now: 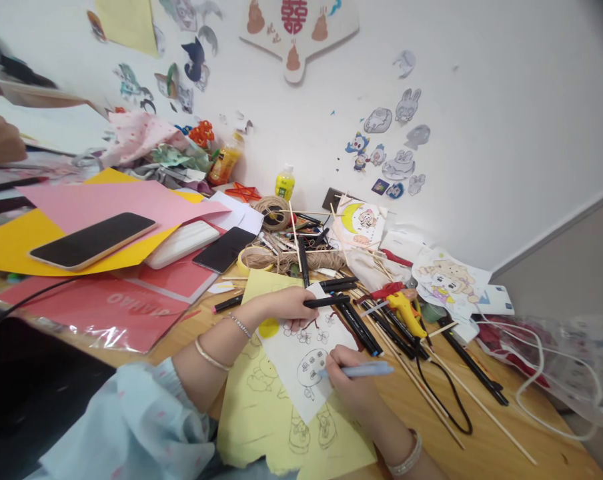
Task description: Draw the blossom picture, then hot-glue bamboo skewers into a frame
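Right hand: fingers pinched around a blue pen, its point brought down at the round drawing on the white sheet; the low, slanted grip presumably serves fine line control. Left hand: fingers curled at the sheet's upper edge, apparently to steady it, with a black marker caught in the same grip, perhaps to keep it within reach. From where I stand, the exact contact of the left fingertips cannot be told.

The white sheet lies aslant between the hands, over a larger yellow sheet bearing other line drawings; the slant likely suits the right forearm. To its right, markers lie in a loose bundle, handy to the drawing hand, with a glue gun just beyond, its cord looping over thin wooden sticks. Behind are twine and a tape roll; to the left, a phone rests on coloured paper. At the far left, a co-worker's hand shows, well apart. Cut-out drawings dot the wall.
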`<state>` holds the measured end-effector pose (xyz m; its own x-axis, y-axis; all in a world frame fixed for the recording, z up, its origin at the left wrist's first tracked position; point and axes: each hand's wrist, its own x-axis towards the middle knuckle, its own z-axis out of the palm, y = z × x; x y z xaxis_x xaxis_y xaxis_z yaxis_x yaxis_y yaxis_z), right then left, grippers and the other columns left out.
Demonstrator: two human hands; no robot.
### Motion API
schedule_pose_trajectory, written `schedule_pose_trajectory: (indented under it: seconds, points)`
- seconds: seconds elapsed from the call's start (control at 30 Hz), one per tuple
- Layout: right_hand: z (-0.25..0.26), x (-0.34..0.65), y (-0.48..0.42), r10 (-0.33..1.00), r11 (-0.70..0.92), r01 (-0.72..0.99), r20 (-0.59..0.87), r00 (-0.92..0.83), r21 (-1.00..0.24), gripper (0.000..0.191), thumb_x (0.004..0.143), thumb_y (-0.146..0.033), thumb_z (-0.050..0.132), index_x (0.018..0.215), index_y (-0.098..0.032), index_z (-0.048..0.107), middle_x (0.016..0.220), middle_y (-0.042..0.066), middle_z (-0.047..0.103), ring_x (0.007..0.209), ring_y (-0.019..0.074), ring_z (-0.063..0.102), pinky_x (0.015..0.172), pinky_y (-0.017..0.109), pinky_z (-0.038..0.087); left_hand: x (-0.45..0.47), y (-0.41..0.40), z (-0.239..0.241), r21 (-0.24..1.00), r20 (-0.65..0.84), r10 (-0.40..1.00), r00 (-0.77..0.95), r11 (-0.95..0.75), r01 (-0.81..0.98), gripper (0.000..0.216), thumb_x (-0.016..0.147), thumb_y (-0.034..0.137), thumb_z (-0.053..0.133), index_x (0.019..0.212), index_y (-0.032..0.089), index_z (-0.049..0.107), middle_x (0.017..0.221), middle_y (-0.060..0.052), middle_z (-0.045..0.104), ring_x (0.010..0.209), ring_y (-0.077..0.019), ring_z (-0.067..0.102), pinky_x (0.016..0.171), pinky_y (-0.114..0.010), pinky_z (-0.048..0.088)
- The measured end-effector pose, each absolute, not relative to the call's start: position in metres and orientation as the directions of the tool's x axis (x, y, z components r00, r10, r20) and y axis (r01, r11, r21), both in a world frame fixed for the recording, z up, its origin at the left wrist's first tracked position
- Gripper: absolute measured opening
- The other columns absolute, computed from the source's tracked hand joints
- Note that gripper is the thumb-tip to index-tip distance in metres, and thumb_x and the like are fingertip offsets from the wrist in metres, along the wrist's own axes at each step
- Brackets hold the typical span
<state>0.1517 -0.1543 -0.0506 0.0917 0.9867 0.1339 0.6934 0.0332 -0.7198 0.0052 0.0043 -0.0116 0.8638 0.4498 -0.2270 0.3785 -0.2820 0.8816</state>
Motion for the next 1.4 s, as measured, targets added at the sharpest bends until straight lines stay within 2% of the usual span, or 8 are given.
schedule_pose_trajectory:
  seconds: [0.17, 0.33, 0.67, 1.4]
  points:
    - [-0.050, 0.152, -0.154, 0.988, 0.042, 0.660, 0.131, 0.086, -0.750, 0.031, 0.076, -0.030, 0.040, 0.051, -0.024, 0.024, 0.046, -0.006, 0.032, 0.048, 0.0114, 0.035, 0.048, 0.027, 0.023, 0.005, 0.004, -0.011, 0.883, -0.224, 0.449, 0.865, -0.282, 0.375, 0.015, 0.075, 0.035, 0.054, 0.072, 0.020, 0.051, 0.050, 0.004, 0.056, 0.045, -0.0130, 0.055, 0.043, -0.023, 0.043]
    - [-0.048, 0.151, -0.156, 0.996, 0.019, 0.665, 0.074, 0.055, -0.746, 0.030, 0.077, -0.032, 0.041, 0.050, -0.023, 0.032, 0.047, -0.004, 0.039, 0.049, 0.0124, 0.038, 0.048, 0.027, 0.025, 0.005, 0.003, -0.010, 0.885, -0.218, 0.447, 0.867, -0.283, 0.369, 0.015, 0.075, 0.035, 0.055, 0.072, 0.020, 0.052, 0.050, 0.004, 0.056, 0.044, -0.0127, 0.054, 0.042, -0.023, 0.043]
    - [-0.049, 0.159, -0.153, 0.982, 0.017, 0.621, 0.129, 0.136, -0.784, 0.031, 0.077, -0.032, 0.040, 0.050, -0.024, 0.026, 0.046, -0.006, 0.030, 0.047, 0.0117, 0.032, 0.048, 0.027, 0.024, 0.005, 0.004, -0.010, 0.887, -0.215, 0.440, 0.872, -0.285, 0.362, 0.015, 0.075, 0.033, 0.054, 0.072, 0.019, 0.052, 0.050, 0.004, 0.056, 0.043, -0.0122, 0.053, 0.043, -0.023, 0.043]
    - [-0.043, 0.159, -0.151, 0.977, -0.016, 0.630, 0.123, 0.176, -0.776, 0.032, 0.076, -0.034, 0.041, 0.050, -0.024, 0.024, 0.046, -0.006, 0.029, 0.047, 0.0114, 0.032, 0.047, 0.027, 0.024, 0.004, 0.004, -0.010, 0.885, -0.219, 0.443, 0.869, -0.285, 0.368, 0.015, 0.075, 0.034, 0.055, 0.073, 0.019, 0.052, 0.051, 0.003, 0.057, 0.043, -0.0121, 0.054, 0.042, -0.022, 0.042]
